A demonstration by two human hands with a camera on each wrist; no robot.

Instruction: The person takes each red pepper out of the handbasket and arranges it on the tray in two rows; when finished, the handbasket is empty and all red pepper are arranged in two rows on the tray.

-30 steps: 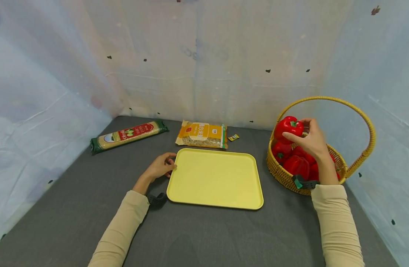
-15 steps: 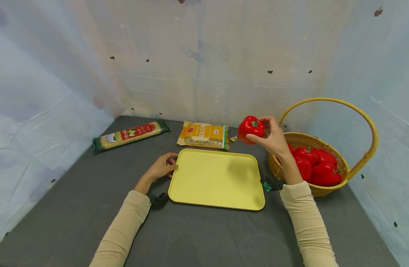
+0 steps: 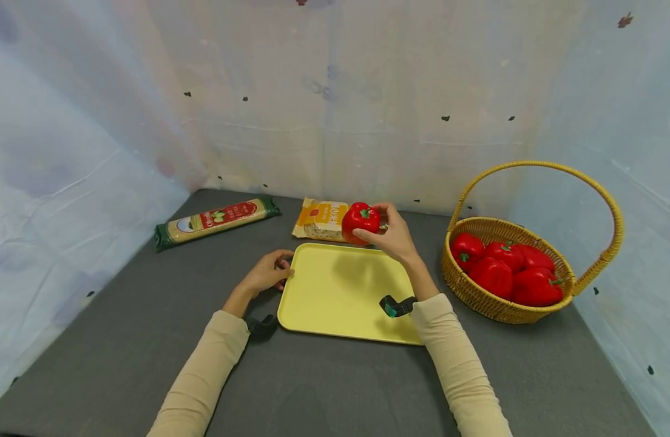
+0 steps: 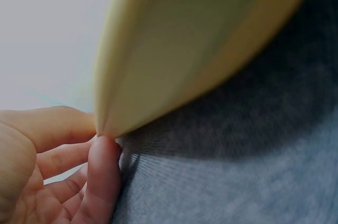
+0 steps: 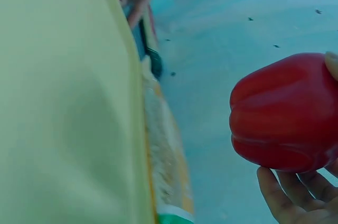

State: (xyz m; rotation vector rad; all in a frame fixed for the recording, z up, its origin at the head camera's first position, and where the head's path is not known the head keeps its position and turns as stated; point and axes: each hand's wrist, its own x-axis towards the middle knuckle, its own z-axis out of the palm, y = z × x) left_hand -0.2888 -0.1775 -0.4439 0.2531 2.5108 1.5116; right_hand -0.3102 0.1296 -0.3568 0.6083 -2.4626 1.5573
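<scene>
A red bell pepper point(image 3: 360, 223) is held in my right hand point(image 3: 394, 233), above the far part of the yellow tray point(image 3: 335, 291). In the right wrist view the pepper point(image 5: 285, 113) hangs clear of the tray, with fingers point(image 5: 290, 192) along one side of it. My left hand point(image 3: 264, 274) pinches the tray's left edge. Up close in the left wrist view, thumb and fingertips meet at the tray's rim point(image 4: 119, 76). To the right stands a yellow wicker basket point(image 3: 477, 303) with several red bell peppers point(image 3: 490, 277) inside.
An orange grain bag point(image 3: 318, 220) lies behind the tray, partly hidden by the held pepper. A long green-ended noodle packet point(image 3: 217, 221) lies at the back left. The basket's tall handle point(image 3: 537, 164) arches up at the right. Pale sheeting point(image 3: 313, 121) hangs behind the dark table point(image 3: 313, 388).
My right hand has carried the bell pepper left, out of the basket and over the tray. My left hand has stayed at the tray's left edge.
</scene>
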